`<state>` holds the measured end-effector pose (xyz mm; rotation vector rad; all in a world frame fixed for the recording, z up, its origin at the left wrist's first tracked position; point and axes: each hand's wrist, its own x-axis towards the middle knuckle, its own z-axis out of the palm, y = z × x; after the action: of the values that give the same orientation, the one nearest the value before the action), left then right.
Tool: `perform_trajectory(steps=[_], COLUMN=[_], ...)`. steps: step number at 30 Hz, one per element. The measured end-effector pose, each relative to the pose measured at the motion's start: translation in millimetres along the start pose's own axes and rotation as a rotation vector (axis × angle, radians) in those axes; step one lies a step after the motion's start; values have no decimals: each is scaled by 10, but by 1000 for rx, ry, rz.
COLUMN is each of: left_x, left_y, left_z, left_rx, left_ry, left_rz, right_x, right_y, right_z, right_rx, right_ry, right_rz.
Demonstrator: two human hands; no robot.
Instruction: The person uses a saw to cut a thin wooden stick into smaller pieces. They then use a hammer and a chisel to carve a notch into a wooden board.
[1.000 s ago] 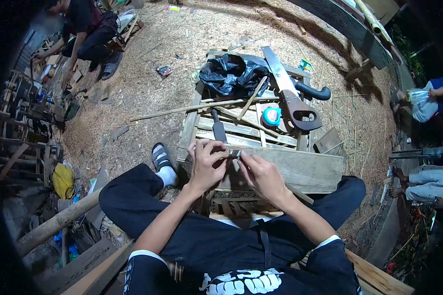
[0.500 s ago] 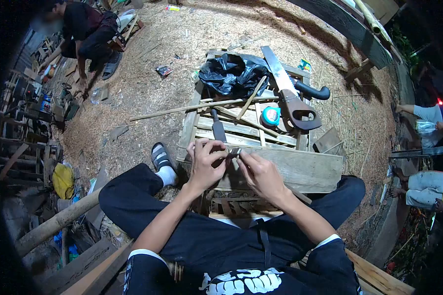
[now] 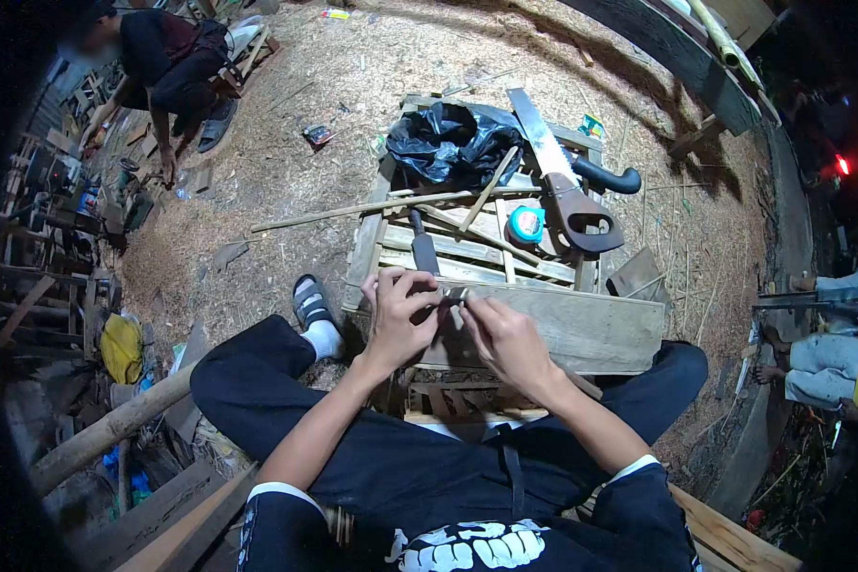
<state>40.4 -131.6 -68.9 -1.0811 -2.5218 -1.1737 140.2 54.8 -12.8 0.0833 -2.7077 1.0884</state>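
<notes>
Small dark piece sits pinched between both hands at the near edge of the slatted wooden surface: the left hand grips its left end, the right hand its right. Beyond, left to right, lie a dark flat tool, a black plastic bag, a teal tape measure, its label too small to read, a handsaw and a printed packet, also illegible.

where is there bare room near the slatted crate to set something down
Shavings-strewn ground is open between the dark wrapper and slatted crate, and between the long stick and sandal. The crate's top is crowded: black bag, saw, tape measure, loose sticks.
</notes>
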Motion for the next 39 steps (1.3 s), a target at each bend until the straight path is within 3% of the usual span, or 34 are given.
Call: perform_trajectory(steps=[15, 17, 23, 27, 39], left_x=[1, 9, -1, 10, -4], left_y=[3, -4, 9, 1, -5], left_z=[-24, -11, -18, -17, -14], left_rx=[16, 31, -5, 30, 2], left_ry=[-20, -25, -7, -19, -15], left_rz=[-2, 6, 8, 7, 1], right_x=[-9, -6, -6, 1, -24], right_y=[-43, -19, -43, -44, -75], right_z=[-5, 11, 0, -12, -12], right_rx=[-32, -102, -43, -56, -22], right_ry=[14, -66, 27, -47, 40], right_rz=[7, 10, -8, 14, -20])
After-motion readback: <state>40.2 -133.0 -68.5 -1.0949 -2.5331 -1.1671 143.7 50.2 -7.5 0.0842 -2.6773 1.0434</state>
